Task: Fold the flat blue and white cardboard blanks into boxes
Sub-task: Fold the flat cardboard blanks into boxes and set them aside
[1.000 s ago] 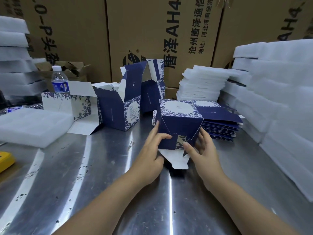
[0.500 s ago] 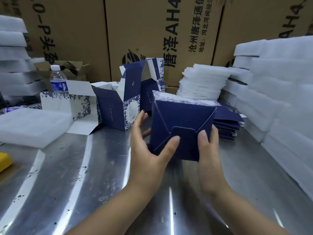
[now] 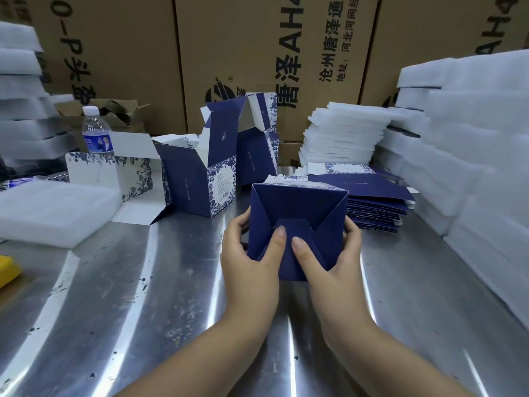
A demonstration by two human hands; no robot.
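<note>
Bottom-lock step: left grip (image 3: 252, 253) and right grip (image 3: 332, 253) clamped on box (image 3: 297, 204), thumbs (image 3: 279, 239) pressing tab (image 3: 292, 224); next, probably flip upright onto surface (image 3: 143, 282).

Centre of table (image 3: 114, 310): box (image 3: 297, 207), left hand (image 3: 249, 256) gripping its left side, right hand (image 3: 332, 262) its right. Blank stack (image 3: 378, 207) lies just behind it to the right. Open box (image 3: 197, 181) stands behind it to the left, with bottle (image 3: 96, 133) farther left. Foam stack (image 3: 472, 167) occupies the right edge. Cartons (image 3: 257, 47) line the rear.
</note>
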